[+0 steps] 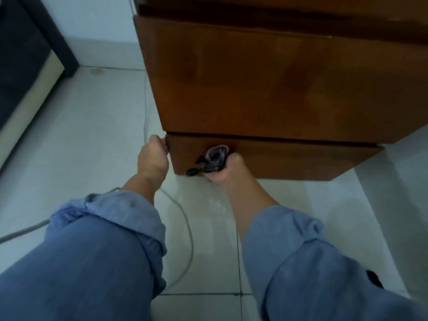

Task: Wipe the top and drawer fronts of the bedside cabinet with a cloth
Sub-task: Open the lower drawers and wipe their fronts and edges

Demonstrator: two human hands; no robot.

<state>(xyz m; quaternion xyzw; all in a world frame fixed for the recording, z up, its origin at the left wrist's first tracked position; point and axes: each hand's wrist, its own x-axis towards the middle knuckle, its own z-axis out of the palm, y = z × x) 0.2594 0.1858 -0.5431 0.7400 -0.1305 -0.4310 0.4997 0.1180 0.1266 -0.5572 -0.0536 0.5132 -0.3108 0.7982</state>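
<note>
The bedside cabinet (266,89) is a warm reddish-brown wood with a bit of a shine, and darker blotchy patches run through the grain on the big drawer front. The cloth (214,158) is mostly black with a greyish-purple part on top. Both sleeves (104,239) are a washed-out denim blue. The floor (81,135) is pale whitish-grey tile with thin dark grout lines, and the cable (185,228) across it is light grey. The wall (99,24) looks pale blue-white.

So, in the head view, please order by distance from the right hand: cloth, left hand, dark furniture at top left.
1. cloth, gripped in the right hand
2. left hand, at the lower drawer's left edge
3. dark furniture, far left
</note>
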